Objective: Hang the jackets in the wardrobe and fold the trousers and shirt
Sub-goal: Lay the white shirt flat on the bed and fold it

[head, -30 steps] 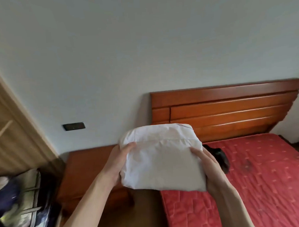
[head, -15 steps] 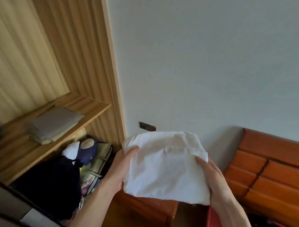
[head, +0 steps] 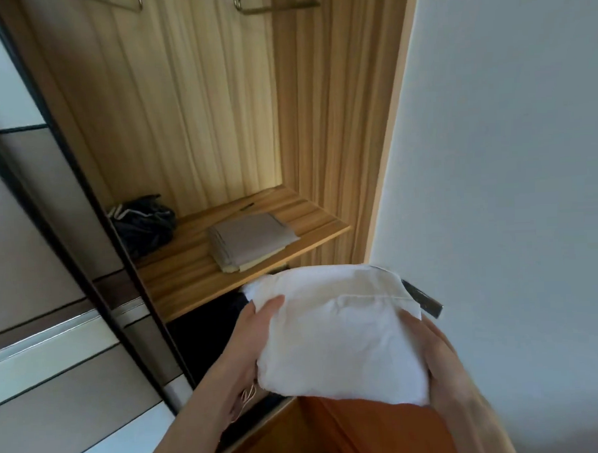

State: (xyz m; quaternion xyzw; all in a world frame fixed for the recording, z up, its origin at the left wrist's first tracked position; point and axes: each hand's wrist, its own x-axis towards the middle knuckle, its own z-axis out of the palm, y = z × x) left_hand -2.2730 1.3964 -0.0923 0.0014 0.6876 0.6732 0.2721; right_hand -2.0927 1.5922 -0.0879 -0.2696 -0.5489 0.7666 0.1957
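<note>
White folded shirt (head: 340, 330) is sitting in my two-handed grip; wardrobe shelf (head: 186, 269) is lying ahead-left, left hand (head: 251, 334) nearer.

A pale grey-white wall (head: 513, 148) fills the right side, lit softly and evenly. Just left of the wall stands an open wooden wardrobe (head: 337, 104) with a light-grained back panel and a slatted wooden shelf (head: 176, 269) across it, and left of that a dark-framed sliding door (head: 29, 272) with grey and white panels. Below the wall sits reddish-brown wooden furniture (head: 378, 431).
</note>
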